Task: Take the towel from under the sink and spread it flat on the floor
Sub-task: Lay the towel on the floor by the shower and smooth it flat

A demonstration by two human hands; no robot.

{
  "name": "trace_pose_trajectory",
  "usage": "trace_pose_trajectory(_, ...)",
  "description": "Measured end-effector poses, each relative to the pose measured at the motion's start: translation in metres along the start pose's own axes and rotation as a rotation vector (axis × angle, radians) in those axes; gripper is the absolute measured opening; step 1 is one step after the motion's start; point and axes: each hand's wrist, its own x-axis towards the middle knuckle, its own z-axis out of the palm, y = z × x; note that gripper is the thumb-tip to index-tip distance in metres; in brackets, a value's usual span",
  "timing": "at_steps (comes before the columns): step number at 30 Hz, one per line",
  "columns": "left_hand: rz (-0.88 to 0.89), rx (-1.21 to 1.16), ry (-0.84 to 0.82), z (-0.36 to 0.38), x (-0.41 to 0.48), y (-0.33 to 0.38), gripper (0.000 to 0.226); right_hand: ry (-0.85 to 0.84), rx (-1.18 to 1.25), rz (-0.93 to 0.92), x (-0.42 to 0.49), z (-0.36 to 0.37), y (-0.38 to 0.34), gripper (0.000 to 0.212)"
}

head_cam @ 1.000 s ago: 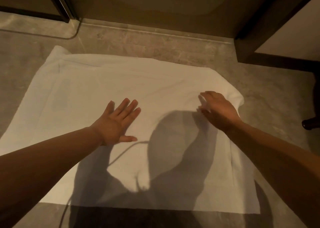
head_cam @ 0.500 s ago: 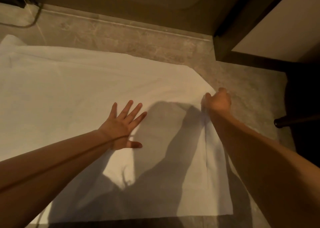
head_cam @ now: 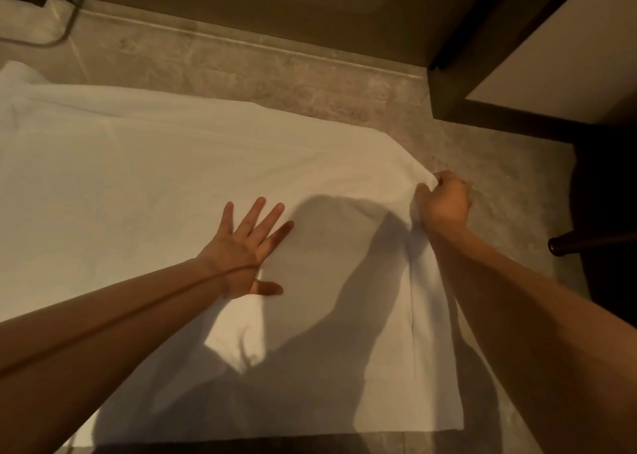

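Presses down on the white towel with the left hand, fingers straight and splayed, palm flat on the cloth near its middle. No grip there, only weight to pin the fabric. Pinches the towel's far right corner with the right hand, grip clamped on the cloth, fingers curled round a small raised peak of fabric just above the stone floor.

Looks well along with the task. Has the towel out from under the sink and opened across the floor, mostly flat, with the near edge straight along the bottom of the view.

Leaves little to do, by the look of it:
- Draw the pinched corner outward and lay it down.
- Smooth the lengthwise crease down the right side.
- Perhaps tidy the rumpled far left corner, partly cut off by the frame.

Cannot tell how the left end lies beyond the edge of the view. Works near a dark furniture leg on the right, apart from the cloth and unlikely to get in the way.
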Motion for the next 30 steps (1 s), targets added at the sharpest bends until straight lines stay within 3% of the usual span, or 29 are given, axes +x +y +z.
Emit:
trace_pose_trajectory(6, -0.001, 0.004, -0.02, -0.001, 0.0, 0.0, 0.102, 0.275, 0.105, -0.302, -0.013, -0.004, -0.01, 0.015)
trace_pose_trajectory(10, -0.004, 0.002, -0.024, -0.002, 0.0, 0.001, 0.102, 0.33, 0.104, -0.397, -0.011, -0.007, -0.015, 0.024)
trace_pose_trajectory(12, -0.002, -0.002, -0.03, -0.003, -0.001, 0.001, 0.101, 0.262, 0.04, -0.357, -0.009, -0.003, -0.011, 0.029)
trace_pose_trajectory(16, -0.004, -0.002, -0.042, -0.005, 0.0, 0.001, 0.1, -0.035, -0.127, -0.121, -0.005, 0.009, 0.001, 0.036)
trace_pose_trajectory(21, -0.003, -0.007, -0.054, -0.005, 0.0, 0.0, 0.099, -0.054, -0.398, -0.273, -0.008, 0.016, 0.003, 0.035)
trace_pose_trajectory(25, 0.001, -0.005, -0.052, -0.003, 0.0, 0.0, 0.1, 0.034, -0.293, -0.428, -0.013, 0.016, -0.003, 0.038)
trace_pose_trajectory(27, 0.001, -0.007, -0.048, -0.002, 0.001, 0.0, 0.1, -0.101, -0.232, -0.476, -0.015, 0.02, -0.005, 0.043)
trace_pose_trajectory(30, 0.004, -0.001, -0.032, 0.0, 0.002, 0.0, 0.102, -0.356, -0.366, -0.335, -0.015, 0.03, 0.003, 0.063)
